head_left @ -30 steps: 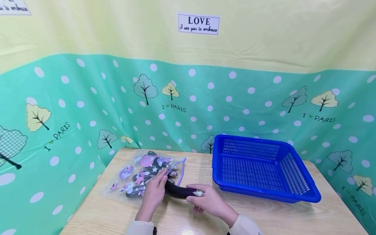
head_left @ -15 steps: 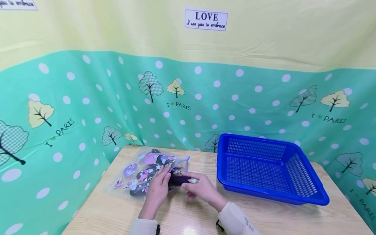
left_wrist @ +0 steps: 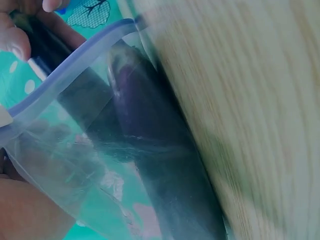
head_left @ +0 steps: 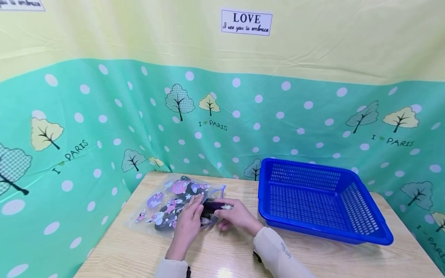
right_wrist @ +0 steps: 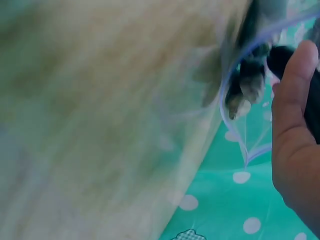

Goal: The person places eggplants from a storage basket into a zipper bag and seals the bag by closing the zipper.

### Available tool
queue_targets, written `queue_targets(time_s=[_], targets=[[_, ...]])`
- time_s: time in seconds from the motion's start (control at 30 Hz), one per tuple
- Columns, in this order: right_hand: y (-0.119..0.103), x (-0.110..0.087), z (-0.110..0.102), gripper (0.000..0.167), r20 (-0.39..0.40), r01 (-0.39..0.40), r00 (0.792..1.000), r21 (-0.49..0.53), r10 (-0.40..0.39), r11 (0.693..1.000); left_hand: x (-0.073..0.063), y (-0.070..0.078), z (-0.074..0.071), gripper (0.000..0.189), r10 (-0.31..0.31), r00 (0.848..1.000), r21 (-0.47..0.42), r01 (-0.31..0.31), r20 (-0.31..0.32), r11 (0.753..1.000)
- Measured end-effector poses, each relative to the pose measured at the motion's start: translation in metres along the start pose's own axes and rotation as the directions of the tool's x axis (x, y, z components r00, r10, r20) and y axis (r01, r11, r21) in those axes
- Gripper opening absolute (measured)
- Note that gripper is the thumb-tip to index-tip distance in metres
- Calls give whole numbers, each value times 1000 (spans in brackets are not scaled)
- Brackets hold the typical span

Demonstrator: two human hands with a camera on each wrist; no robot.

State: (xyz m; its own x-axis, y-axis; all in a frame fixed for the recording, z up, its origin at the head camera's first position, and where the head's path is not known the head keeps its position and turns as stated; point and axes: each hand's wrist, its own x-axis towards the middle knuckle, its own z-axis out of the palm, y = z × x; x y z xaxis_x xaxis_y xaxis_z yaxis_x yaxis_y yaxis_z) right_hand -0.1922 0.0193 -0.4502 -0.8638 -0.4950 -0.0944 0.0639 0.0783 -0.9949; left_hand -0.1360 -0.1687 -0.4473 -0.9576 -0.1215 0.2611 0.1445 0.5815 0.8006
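Observation:
A clear zip bag [head_left: 144, 222] printed with cartoon figures lies on the table, with several dark eggplants inside. At its mouth, my left hand [head_left: 188, 224] lies over the upper side and pinches the edge; the left wrist view shows the thumb against the lilac zip strip [left_wrist: 75, 62]. My right hand [head_left: 238, 216] grips an eggplant [head_left: 216, 206] by its stem end, the other end inside the bag's mouth. Through the plastic in the left wrist view, another eggplant [left_wrist: 155, 115] lies beside it. The right wrist view has the right thumb [right_wrist: 297, 75] along the held eggplant [right_wrist: 314, 107].
To the right of both hands stands a blue plastic basket [head_left: 323, 229] with perforated sides and nothing in it. The wooden table [head_left: 215, 251] ends at a green and yellow curtain [head_left: 295, 116] behind and on both sides.
My right hand has moved left and slightly away from me, pushing the eggplant further into the bag, so less of it shows. The left hand stays at the bag's mouth. The view has shifted slightly.

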Motion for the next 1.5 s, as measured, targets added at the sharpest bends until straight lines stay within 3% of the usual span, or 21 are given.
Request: queue_targets(time_s=[0.17,0.33,0.57,0.8,0.93,1.07,1.37,1.5], targets=[[3,5,-3,50,4,-13,1000,-41,13,999,1,-2,3,38,9,1000,0,-9,0,1000],[8,15,6,46,1,-9,1000,-145,10,989,1,-3,4,38,-11,1000,-3,11,24,1000],[11,25,17,47,-8,-53,999,-207,52,977,0,-4,4,39,-30,998,14,29,47,999],[12,18,9,58,53,-64,996,-35,66,997,0,-4,6,39,-28,998,8,28,56,1000],[12,17,4,64,88,-37,995,3,37,999,1,-3,5,39,-21,999,3,21,49,1000],[13,20,5,55,97,-8,995,-40,12,999,1,-4,3,39,-2,999,5,2,40,1000],[12,35,23,49,-7,-45,999,-191,45,981,0,-4,3,39,-7,999,15,7,46,1000],[12,37,24,46,1,-48,999,-233,49,971,0,-4,2,39,-10,999,8,9,44,1000]])
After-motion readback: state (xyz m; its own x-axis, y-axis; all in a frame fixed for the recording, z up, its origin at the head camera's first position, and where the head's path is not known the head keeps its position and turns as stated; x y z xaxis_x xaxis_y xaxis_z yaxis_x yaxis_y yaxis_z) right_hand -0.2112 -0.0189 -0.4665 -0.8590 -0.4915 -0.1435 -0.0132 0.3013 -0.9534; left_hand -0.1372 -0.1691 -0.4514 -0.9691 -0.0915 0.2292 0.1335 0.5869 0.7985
